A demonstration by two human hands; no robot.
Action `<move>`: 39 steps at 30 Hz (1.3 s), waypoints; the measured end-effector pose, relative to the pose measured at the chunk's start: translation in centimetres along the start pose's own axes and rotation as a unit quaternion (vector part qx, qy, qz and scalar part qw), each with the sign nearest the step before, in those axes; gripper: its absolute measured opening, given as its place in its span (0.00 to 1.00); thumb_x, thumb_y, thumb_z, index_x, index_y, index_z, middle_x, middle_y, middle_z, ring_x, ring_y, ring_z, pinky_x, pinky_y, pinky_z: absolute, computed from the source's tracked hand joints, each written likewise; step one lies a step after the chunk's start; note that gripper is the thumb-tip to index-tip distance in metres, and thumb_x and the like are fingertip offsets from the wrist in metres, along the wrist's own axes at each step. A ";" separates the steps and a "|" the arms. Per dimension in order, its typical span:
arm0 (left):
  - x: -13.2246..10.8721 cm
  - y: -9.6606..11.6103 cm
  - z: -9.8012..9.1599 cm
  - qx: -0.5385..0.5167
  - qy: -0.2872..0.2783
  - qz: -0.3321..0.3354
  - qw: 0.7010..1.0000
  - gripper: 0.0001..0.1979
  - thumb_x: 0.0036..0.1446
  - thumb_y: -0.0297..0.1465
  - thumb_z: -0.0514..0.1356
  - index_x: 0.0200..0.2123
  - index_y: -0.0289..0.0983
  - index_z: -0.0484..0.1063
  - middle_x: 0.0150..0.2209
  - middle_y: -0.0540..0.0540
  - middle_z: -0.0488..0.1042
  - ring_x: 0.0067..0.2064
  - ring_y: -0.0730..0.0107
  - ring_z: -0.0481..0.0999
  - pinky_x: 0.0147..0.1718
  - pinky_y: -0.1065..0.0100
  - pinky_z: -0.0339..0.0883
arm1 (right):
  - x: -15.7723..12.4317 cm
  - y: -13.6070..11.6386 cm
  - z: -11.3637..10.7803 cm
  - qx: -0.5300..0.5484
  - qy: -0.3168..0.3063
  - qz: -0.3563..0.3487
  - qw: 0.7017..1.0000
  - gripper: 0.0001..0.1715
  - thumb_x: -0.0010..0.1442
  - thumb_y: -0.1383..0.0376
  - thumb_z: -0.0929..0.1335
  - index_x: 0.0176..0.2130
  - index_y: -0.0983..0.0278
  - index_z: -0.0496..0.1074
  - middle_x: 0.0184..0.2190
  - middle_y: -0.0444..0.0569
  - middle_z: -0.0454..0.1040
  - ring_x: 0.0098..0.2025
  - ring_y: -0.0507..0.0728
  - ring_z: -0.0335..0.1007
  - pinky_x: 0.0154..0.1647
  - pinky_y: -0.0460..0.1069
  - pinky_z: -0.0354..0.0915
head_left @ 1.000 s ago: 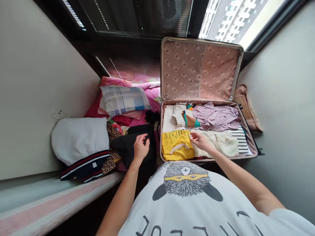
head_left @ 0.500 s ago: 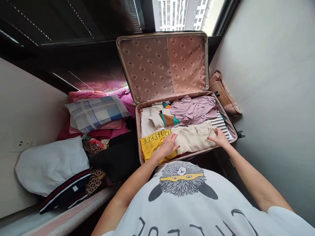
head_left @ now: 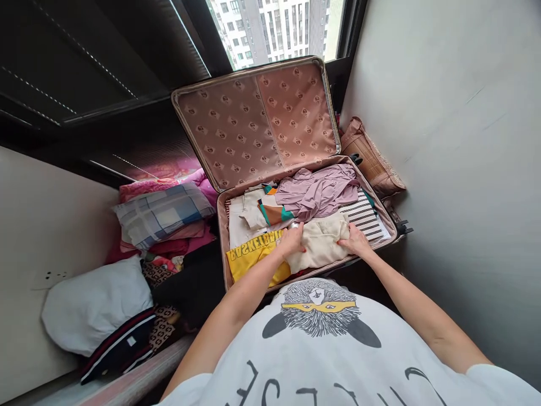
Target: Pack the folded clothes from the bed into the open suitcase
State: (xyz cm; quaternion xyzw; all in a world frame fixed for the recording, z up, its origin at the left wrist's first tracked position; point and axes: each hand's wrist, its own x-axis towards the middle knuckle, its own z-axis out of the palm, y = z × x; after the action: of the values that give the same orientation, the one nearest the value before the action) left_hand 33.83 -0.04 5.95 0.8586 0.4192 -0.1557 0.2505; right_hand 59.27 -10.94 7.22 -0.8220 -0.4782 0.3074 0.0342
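Note:
An open suitcase (head_left: 222, 237) with a pink patterned lid lining lies in front of me, packed with clothes. My left hand (head_left: 291, 241) and my right hand (head_left: 355, 242) both press on and grip a cream garment (head_left: 321, 243) at the near edge, bunching it between them. A yellow shirt (head_left: 247, 260) with black lettering lies left of it. Behind are a mauve garment (head_left: 319, 190), a striped piece (head_left: 364, 214) and white folded clothes (head_left: 240, 221).
Left of the suitcase sit a plaid pillow (head_left: 163, 213) on pink bedding, a white pillow (head_left: 95, 301), navy striped clothing (head_left: 120, 345) and a black garment (head_left: 194, 285). A brown woven bag (head_left: 372, 160) leans on the right wall. A window is behind the lid.
My left hand moved from the black garment outside the suitcase onto the cream garment. My right hand slid in from the striped side, bunching the cream garment narrower. The view shifted right.

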 end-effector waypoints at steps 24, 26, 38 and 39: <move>-6.6 -3.0 2.7 -0.189 0.270 -0.049 0.943 0.18 0.60 0.27 0.60 0.54 0.37 0.72 0.47 0.40 0.71 0.49 0.57 0.74 0.52 0.56 0.69 | 19.5 -2.8 -9.8 -0.078 0.096 -0.029 0.992 0.53 0.58 0.56 0.73 0.72 0.56 0.48 0.66 0.65 0.58 0.67 0.75 0.58 0.62 0.65 0.60; -7.4 -3.3 2.8 -0.215 0.264 -0.041 0.939 0.18 0.60 0.28 0.59 0.53 0.36 0.73 0.44 0.42 0.71 0.44 0.60 0.75 0.49 0.57 0.71 | 20.4 -3.3 -9.8 -0.055 0.086 -0.033 0.994 0.52 0.58 0.53 0.74 0.72 0.54 0.50 0.69 0.64 0.54 0.67 0.76 0.59 0.62 0.65 0.61; -9.0 -3.2 1.3 -0.274 0.195 -0.050 0.940 0.16 0.59 0.28 0.58 0.51 0.38 0.74 0.44 0.42 0.75 0.40 0.65 0.77 0.49 0.59 0.73 | 21.3 -5.1 -10.3 -0.039 0.064 -0.001 0.997 0.30 0.64 0.52 0.71 0.59 0.66 0.72 0.63 0.68 0.64 0.62 0.69 0.65 0.60 0.60 0.63; -9.0 -3.2 1.2 -0.274 0.194 -0.048 0.941 0.16 0.59 0.28 0.58 0.51 0.37 0.74 0.45 0.42 0.75 0.40 0.65 0.77 0.49 0.59 0.73 | 20.8 -5.1 -10.5 -0.042 0.066 -0.015 0.997 0.28 0.65 0.53 0.70 0.59 0.65 0.72 0.63 0.66 0.65 0.61 0.68 0.66 0.60 0.58 0.63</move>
State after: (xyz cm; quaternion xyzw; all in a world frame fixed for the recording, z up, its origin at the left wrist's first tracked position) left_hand 25.84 -4.77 8.30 0.7489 0.5272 0.1230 0.3822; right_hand 68.39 11.14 7.70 -0.8341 -0.4994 0.2315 0.0356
